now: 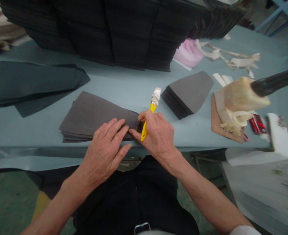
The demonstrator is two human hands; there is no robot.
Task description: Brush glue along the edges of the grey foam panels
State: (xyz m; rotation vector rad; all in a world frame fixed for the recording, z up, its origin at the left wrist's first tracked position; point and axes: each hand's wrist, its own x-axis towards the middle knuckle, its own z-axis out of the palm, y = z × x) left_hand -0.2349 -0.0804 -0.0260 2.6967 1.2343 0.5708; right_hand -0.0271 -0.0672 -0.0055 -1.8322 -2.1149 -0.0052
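Note:
A layered pile of dark grey fabric-like pieces [92,109] lies near the table's front edge. My left hand [104,148] rests flat on top of it, fingers stretched out and thumb apart. At the pile's right end, my right hand [161,133] has its thumb and forefinger at the narrow edge. A small paintbrush [153,107] with a yellow handle is tucked in that same hand, its whitish bristles pointing away from me. The fingertips partly cover the edge, so I cannot tell how many layers they touch. Just beyond my right hand sits a neat stack of grey cut pieces [191,89].
Tall stacks of black pieces [131,36] line the back. Folded dark cloth [33,83] lies at left. To the right are a cream block-like object [243,93] with a black handle [276,81], a pink bundle [189,53], pale scraps [242,62] and a red item [258,124].

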